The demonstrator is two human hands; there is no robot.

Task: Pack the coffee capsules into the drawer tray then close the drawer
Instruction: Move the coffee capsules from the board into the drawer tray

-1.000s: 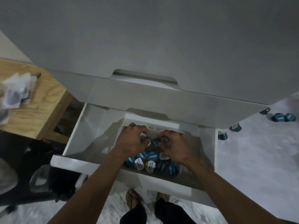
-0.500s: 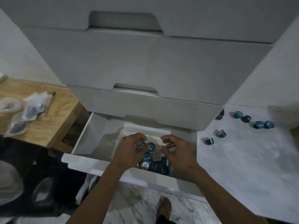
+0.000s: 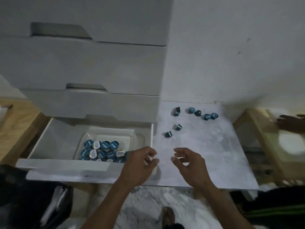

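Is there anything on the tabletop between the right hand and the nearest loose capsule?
No. In the head view, bare tabletop separates the right hand from the nearest capsule.

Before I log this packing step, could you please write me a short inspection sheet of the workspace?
Surface: grey marbled tabletop beside the drawer unit.
Job's things: open drawer; white tray holding packed capsules; seven loose capsules on the tabletop.
Clutter: nothing seen.
Grippers: left hand and right hand loosely curled, holding nothing.
Cables: nothing seen.
Surroundings: wooden furniture on either side; another person's hand at right.
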